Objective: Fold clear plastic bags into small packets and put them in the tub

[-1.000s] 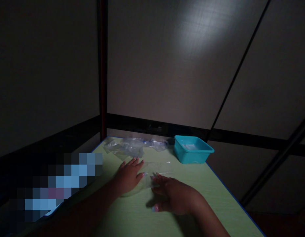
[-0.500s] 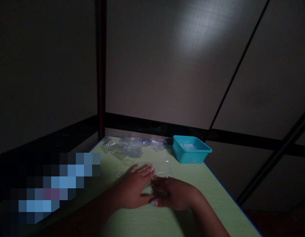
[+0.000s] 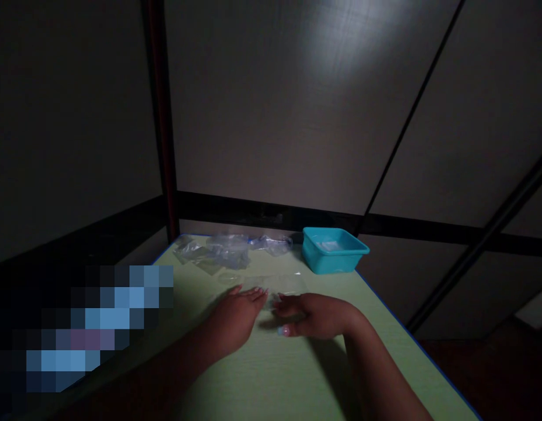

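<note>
We are holding both bare hands low over a pale green tabletop with a blue edge (image 3: 262, 380), and between and just beyond them a flat, clear, thin plastic bag (image 3: 275, 283) is lying near the middle of the table, its far edge catching a small glint.

Our left hand (image 3: 238, 318) is lying palm down, fairly flat, with its fingers stretching forward close together and their tips reaching over the bag's near left part; its thumb is hiding from view, and we cannot tell how firmly the fingers are pressing. Our right hand (image 3: 321, 316) is pointing leftward from the other side, its fingertips meeting the near right part of the bag while the thumb, showing a pale blue and pink nail, is standing apart from the fingers, so a gap is opening between them. The two hands are facing each other, near but apart.

Beyond the bag, a heap of crumpled clear plastic bags (image 3: 229, 252) is spreading along the far left of the table. To the right of that heap, a turquoise rectangular plastic basin (image 3: 330, 264) is standing upright near the right edge, and a whitish item (image 3: 327, 245) is lying inside, too dim for us to identify.
</note>
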A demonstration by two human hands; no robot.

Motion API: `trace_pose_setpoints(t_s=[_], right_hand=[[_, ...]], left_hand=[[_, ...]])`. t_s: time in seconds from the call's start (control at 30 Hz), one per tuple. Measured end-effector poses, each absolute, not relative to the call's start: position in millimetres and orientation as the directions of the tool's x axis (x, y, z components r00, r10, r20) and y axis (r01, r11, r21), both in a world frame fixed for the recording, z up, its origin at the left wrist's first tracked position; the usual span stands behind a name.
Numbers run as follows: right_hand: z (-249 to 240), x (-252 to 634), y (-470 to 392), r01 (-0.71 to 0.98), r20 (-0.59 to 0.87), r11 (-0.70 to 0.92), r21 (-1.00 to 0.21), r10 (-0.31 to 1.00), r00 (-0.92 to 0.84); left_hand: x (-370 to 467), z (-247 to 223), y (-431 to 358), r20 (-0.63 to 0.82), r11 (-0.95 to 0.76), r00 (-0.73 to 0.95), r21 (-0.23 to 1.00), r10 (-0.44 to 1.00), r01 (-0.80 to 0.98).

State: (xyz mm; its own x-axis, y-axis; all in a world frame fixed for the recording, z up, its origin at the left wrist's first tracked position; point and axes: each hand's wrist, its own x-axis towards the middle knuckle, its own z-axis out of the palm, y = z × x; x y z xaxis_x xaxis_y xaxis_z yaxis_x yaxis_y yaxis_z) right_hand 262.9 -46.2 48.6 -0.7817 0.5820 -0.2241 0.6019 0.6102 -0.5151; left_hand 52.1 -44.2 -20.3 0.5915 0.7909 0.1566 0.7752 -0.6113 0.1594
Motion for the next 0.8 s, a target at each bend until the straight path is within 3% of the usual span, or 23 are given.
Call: trace_pose_setpoints(t_s=[0.17,0.43,0.6,0.8], right_hand=[[55.2,275.3,-42.4,0.567,-0.215,0.572,-0.593,0.566,-0.796],[44.7,296.5,-25.7,0.677,-0.122,0.408,-0.612,0.798,-0.591],[30.0,305.8,-10.5,0.804,-0.148,0.287,-0.521,0.897,-0.416],[27.1,309.1,-3.6,0.856,-0.191,0.289,-0.429,0.897,-0.399]], left_hand=[[53.1,-25.0,-39.7,0.153,-0.633,0.614,0.166,0.774,0.756],[54.9,-23.8,-42.1,0.206,-0.613,0.579,0.335,0.789,0.716],[54.2,-23.0,-40.8,0.259,-0.573,0.524,0.530,0.811,0.625],[53.1,-21.7,-33.9,0.221,-0.478,0.498,0.737,0.839,0.478]])
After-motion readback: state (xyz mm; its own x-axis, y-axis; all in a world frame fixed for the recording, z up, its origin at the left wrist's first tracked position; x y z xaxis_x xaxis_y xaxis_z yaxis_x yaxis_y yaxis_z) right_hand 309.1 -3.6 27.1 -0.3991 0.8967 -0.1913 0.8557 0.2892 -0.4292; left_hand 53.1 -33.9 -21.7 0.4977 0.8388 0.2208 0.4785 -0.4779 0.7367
